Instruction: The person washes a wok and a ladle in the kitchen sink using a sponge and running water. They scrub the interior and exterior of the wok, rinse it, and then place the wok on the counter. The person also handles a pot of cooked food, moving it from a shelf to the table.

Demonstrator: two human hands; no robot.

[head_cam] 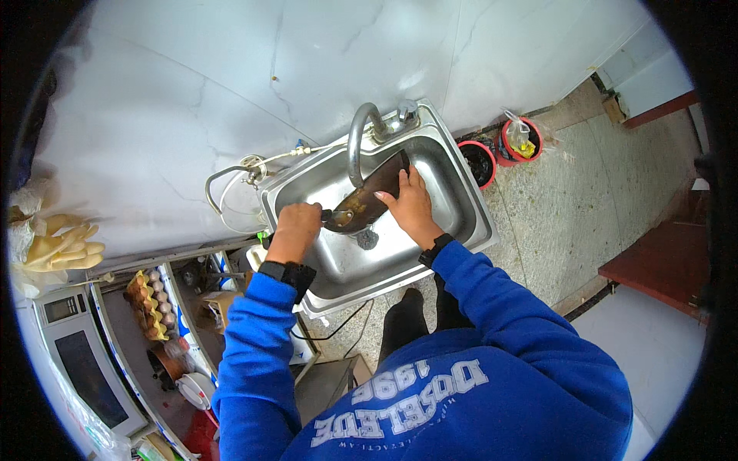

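Note:
A dark pan [371, 201] is held tilted inside the stainless steel sink [369, 268], under the curved faucet [356, 144]. My left hand [300, 223] is closed around the pan's black handle. My right hand [413, 204] lies against the pan's dark surface, fingers spread towards its far edge; whether anything is under the palm cannot be seen. Below the pan, at the drain, sits a grey scouring pad or strainer [367, 239], too small to tell which. Whether water runs from the faucet is not clear.
A second, thinner faucet [222, 181] and a hose stand left of the sink. Two red bins [494, 167] are on the floor to the right. Shelves at the left hold an egg tray [151, 305] and a microwave [86, 369]. Rubber gloves [63, 248] hang at far left.

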